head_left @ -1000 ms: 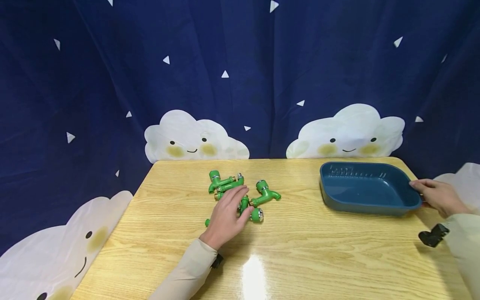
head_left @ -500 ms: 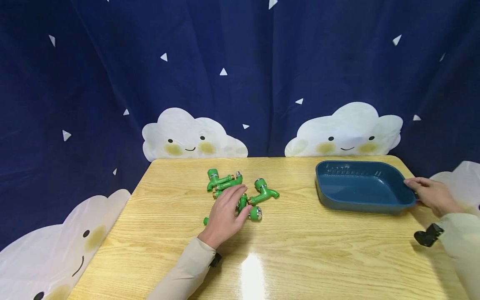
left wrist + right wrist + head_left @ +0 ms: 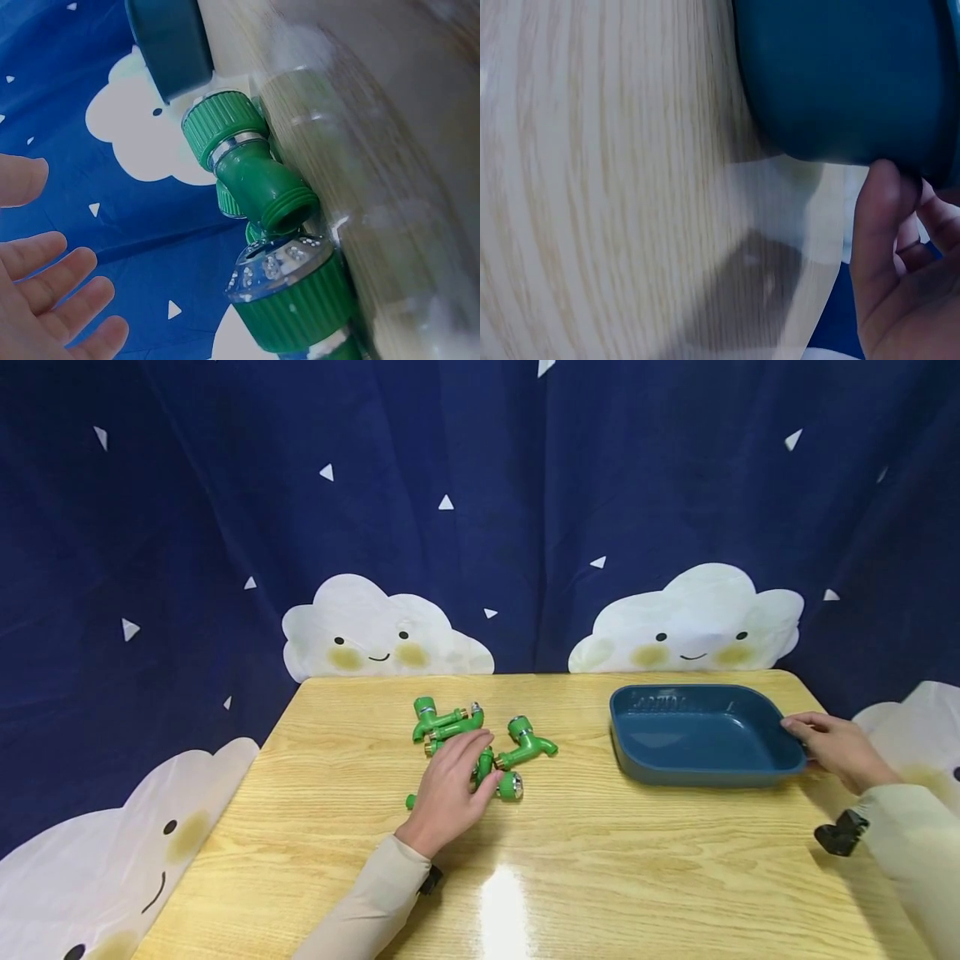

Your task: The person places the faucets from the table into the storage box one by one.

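Observation:
Several green plastic taps [image 3: 528, 747] with chrome-trimmed knobs lie in a loose cluster left of the table's middle. Over their near side hovers my left hand [image 3: 450, 789], its fingers loosely extended and hiding part of the cluster. In the left wrist view these fingers [image 3: 67, 292] are apart from the nearest green tap [image 3: 259, 176]. A dark blue rectangular basin [image 3: 705, 777] rests at the right of the table with nothing inside. My right hand [image 3: 843, 747] pinches its right rim; in the right wrist view the thumb [image 3: 881, 217] presses the basin's outer wall [image 3: 840, 82].
The light wooden table [image 3: 600, 868] carries the taps and the basin, with bare wood between them. Behind its far edge hangs a dark blue curtain [image 3: 510, 527] with white clouds and triangles. The right hand is close to the table's right edge.
The basin has slid left along the table toward the taps, with my right hand still on its rim. My left hand and the taps stay essentially in place; the head view shifts slightly.

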The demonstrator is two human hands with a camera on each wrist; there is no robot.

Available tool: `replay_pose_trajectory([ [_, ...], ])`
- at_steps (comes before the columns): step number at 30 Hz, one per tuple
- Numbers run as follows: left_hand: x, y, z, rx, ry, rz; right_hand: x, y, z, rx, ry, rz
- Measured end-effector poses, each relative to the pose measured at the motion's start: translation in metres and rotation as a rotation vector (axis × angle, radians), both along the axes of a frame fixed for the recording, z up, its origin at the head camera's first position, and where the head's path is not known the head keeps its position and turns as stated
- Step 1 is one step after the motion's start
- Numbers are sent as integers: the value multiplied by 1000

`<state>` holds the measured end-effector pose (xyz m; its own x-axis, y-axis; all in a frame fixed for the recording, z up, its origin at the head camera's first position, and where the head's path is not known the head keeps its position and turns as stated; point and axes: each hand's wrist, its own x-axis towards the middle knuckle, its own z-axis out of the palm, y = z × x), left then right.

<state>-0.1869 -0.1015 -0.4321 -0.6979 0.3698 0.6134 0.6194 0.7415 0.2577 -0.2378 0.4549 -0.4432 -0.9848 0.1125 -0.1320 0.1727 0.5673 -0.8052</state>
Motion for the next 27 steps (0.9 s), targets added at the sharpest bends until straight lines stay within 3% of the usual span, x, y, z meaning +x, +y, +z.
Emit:
replay_pose_trajectory([
  [10,-1,1,-1,-3,-17,8,-2,-23,1,-2,-29,80],
  [27,-1,-2,-1,-18,-28,4,0,-55,-1,1,-40,121],
])
